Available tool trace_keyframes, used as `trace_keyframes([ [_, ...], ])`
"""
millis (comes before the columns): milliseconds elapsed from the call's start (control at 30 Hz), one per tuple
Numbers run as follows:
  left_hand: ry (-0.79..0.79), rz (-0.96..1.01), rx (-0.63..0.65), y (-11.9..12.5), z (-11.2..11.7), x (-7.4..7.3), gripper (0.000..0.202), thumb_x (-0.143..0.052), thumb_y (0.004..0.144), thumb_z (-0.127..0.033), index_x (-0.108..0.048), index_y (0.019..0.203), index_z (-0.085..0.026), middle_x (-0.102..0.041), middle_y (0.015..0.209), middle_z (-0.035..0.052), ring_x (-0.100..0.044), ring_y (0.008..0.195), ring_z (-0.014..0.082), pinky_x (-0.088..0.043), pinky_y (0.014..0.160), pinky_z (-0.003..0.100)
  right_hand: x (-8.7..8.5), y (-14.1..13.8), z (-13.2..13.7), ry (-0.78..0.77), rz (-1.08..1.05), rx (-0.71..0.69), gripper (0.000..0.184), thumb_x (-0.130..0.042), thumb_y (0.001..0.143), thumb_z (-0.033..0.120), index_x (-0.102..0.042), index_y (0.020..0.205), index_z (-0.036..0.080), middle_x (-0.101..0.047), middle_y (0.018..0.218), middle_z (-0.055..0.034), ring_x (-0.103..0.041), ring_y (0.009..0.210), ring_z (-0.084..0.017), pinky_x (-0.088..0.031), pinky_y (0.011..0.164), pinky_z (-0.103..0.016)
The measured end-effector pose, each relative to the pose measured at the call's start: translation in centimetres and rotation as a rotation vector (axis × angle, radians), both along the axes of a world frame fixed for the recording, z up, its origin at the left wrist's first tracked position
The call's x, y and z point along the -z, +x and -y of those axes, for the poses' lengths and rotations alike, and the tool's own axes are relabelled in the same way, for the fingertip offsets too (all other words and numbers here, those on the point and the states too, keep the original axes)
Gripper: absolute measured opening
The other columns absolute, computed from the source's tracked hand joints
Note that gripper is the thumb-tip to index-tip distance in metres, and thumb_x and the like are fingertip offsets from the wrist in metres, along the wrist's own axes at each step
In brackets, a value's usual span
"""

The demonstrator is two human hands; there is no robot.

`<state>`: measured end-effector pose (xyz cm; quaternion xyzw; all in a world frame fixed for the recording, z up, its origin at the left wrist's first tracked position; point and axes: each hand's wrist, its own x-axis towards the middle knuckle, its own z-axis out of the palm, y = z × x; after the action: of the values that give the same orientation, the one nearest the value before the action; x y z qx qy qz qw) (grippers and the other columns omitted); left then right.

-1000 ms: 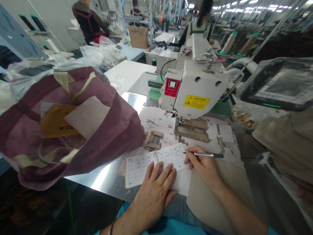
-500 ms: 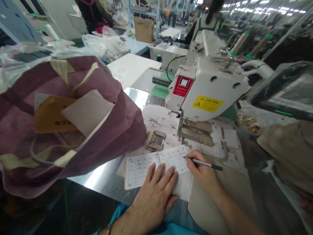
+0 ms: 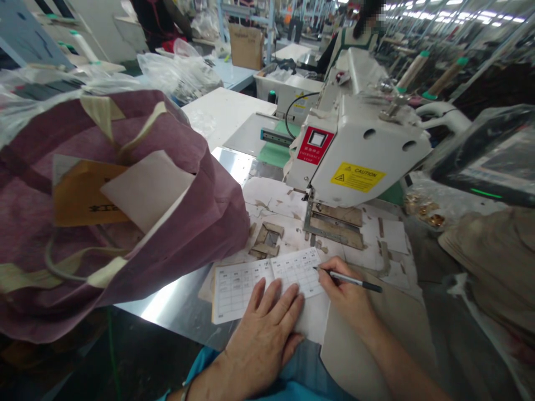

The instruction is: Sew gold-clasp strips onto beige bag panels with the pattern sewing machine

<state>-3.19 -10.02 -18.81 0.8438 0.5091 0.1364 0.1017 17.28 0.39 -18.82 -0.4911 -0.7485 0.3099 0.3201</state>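
1. The right hand pinches a pen, its tip at the right page of the booklet.
2. The left hand lies flat, fingers slightly spread, over the booklet's lower edge, gripping nothing.
3. The booklet lies open, its pages ruled in a grid with some writing.
4. Right of and below the booklet, a beige panel lies under the right forearm.
5. Left of the booklet, on the desk, a purple bag holds an envelope.
6. Beyond the booklet stands a white machine.
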Motion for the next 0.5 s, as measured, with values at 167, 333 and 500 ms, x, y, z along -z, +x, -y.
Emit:
trace_keyframes([
  [167, -0.006, -0.006, -0.004, 0.0, -0.2, -0.1, 0.052, -0.041, 0.099, -0.049, -0.041, 0.145, -0.026, -0.044, 0.152, 0.0013, -0.041, 0.136, 0.0330, -0.029, 0.113, 0.058, 0.5, 0.3, -0.1, -0.106, -0.150, 0.061, 0.014, -0.056, 0.087, 0.025, -0.053, 0.074, 0.022, -0.051, 0.061, 0.0042, -0.047, 0.056, -0.012, -0.038, 0.053, -0.024],
  [333, -0.011, -0.004, -0.011, 0.1, -0.1, -0.5, 0.050, -0.041, 0.100, -0.049, -0.043, 0.144, -0.026, -0.044, 0.151, 0.0013, -0.042, 0.135, 0.0331, -0.030, 0.114, 0.057, 0.8, 0.7, 0.4, -0.218, -0.415, 0.236, 0.012, -0.059, 0.090, 0.033, -0.054, 0.089, 0.023, -0.058, 0.067, 0.0041, -0.045, 0.054, -0.011, -0.037, 0.049, -0.023],
  [500, -0.005, 0.023, -0.009, -0.1, 0.0, -0.5, 0.049, -0.049, 0.097, -0.046, -0.046, 0.141, -0.024, -0.048, 0.149, 0.0037, -0.042, 0.136, 0.0331, -0.033, 0.112, 0.060, 0.1, 0.4, 1.0, -0.153, -0.402, 0.240, 0.018, -0.054, 0.095, 0.038, -0.059, 0.102, 0.022, -0.065, 0.079, -0.0001, -0.055, 0.064, -0.012, -0.044, 0.055, -0.024],
])
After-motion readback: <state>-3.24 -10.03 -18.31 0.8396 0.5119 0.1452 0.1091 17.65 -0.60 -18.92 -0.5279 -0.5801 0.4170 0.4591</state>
